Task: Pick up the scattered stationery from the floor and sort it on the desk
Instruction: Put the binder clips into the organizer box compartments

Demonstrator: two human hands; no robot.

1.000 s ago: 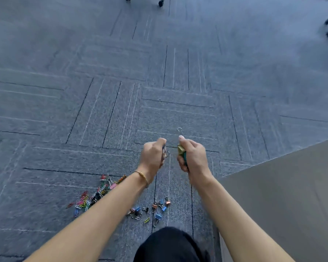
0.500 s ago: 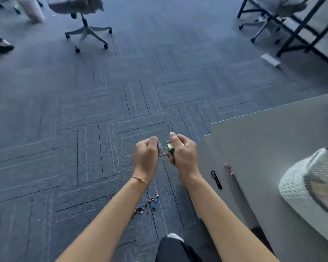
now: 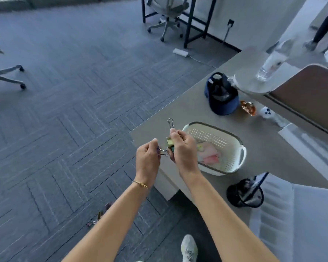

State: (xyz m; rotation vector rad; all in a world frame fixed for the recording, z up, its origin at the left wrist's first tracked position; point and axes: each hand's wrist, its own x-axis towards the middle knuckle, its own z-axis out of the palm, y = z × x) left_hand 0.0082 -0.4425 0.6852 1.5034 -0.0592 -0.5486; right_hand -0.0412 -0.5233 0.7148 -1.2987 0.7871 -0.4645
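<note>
One grey table (image 3: 193, 103) at 3 o'clock, its corner reaching the middle of the view over dark carpet floor (image 3: 64, 110). One white perforated basket (image 3: 235, 146) on the table, holding pink and pale items too blurred to name. One dark blue cap (image 3: 222, 97) at 1 o'clock, beyond the basket. One black mesh pen cup (image 3: 244, 193) at 4 o'clock, near the basket. Right hand (image 3: 182, 148), grip closed round a bunch of binder clips (image 3: 169, 142), a wire handle standing up above the thumb, just beside the basket rim. Left hand (image 3: 147, 157), grip pinching a wire handle of another clip (image 3: 162, 152), touching the right hand's bunch. Several loose clips (image 3: 98, 217) on the floor at 7 o'clock.
</note>
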